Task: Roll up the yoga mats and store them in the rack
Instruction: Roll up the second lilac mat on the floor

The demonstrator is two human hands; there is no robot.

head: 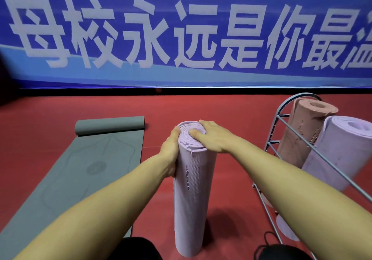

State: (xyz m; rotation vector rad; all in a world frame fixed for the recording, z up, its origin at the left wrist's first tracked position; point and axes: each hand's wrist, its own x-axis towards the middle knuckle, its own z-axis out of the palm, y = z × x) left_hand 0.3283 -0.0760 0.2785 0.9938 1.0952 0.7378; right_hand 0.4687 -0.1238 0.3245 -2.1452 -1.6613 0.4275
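Observation:
A rolled lilac yoga mat [192,189] stands upright on the red floor in front of me. My left hand [171,149] grips its upper left side, fingers curled round the roll. My right hand [211,137] lies flat on the roll's top end, the thumb pressing into the spiral centre. To the right stands a grey wire rack [281,131] holding a rolled pink mat [302,131] and a rolled lilac mat [332,155]. On the left a grey mat [84,169] lies on the floor, its far end partly rolled.
A blue banner [181,34] with large white characters covers the wall behind. Open red floor [231,119] lies between the upright roll and the rack. A dark object [281,251] sits at the bottom right near the rack's foot.

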